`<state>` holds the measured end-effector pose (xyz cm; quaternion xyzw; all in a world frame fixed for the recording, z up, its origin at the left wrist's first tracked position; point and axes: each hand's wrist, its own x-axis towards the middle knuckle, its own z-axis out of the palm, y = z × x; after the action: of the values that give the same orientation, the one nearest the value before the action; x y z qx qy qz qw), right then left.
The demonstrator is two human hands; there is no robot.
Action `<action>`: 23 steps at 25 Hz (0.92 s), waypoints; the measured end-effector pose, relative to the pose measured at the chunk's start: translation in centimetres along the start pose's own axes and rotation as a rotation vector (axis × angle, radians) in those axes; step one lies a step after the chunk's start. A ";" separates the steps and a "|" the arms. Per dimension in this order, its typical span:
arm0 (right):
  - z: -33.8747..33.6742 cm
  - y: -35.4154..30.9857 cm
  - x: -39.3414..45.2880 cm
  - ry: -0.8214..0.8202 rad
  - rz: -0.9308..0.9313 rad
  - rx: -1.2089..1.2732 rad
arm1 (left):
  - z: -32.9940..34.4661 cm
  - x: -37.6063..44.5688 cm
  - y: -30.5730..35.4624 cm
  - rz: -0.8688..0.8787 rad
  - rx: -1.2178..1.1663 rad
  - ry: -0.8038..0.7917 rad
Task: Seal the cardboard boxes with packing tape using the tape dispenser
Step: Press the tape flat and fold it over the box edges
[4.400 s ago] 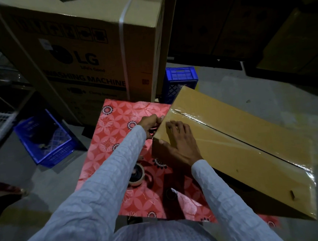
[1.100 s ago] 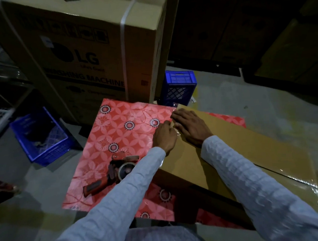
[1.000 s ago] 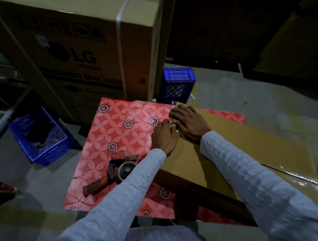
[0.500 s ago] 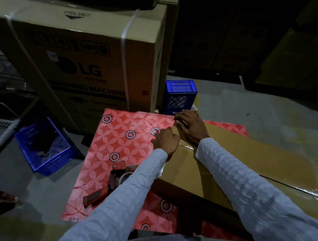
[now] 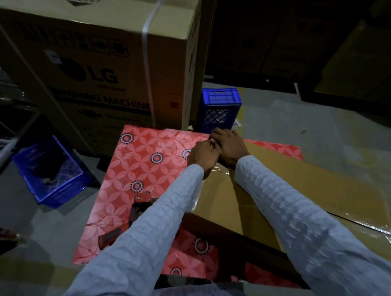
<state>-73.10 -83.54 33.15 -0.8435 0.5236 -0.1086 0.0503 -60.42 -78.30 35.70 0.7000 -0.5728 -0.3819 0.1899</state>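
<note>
Both hands are working the far corner of the flat brown cardboard box (image 5: 293, 201), which is lying across the red floral-patterned mat (image 5: 145, 174) on the floor. The right hand (image 5: 230, 149) is lying over the corner with fingers bent down over the edge, pressing; the left hand (image 5: 202, 157) is sitting tight beside it, fingers curled, though whether it is pinching a tape end I cannot tell in this dim light. The red tape dispenser (image 5: 134, 215) is resting on the mat, half hidden under the left sleeve, nobody holding it. The risk, as I judge it: glossy tape is showing creased near the wrists, and uneven pressing could be trapping wrinkles or leaving the corner lifting. Room is getting tight up there, with the small blue plastic crate (image 5: 219, 107) just beyond the corner and the big LG washing-machine carton (image 5: 105, 68) crowding the mat's far edge; open floor lies to the right.
</note>
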 end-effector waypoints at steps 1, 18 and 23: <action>0.3 0.0 -0.1 0.015 0.023 0.102 | 0.2 0.1 -0.4 0.013 0.001 -0.021; -0.2 0.3 0.2 0.173 0.443 0.624 | 1.1 0.4 -2.6 0.081 -0.048 -0.013; -1.3 0.1 1.8 -0.050 0.365 0.432 | 1.4 1.0 -2.9 0.088 -0.037 0.004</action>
<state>-72.70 -85.11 34.62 -0.7073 0.6302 -0.1861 0.2607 -59.51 -78.23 32.47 0.6713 -0.5955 -0.3824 0.2202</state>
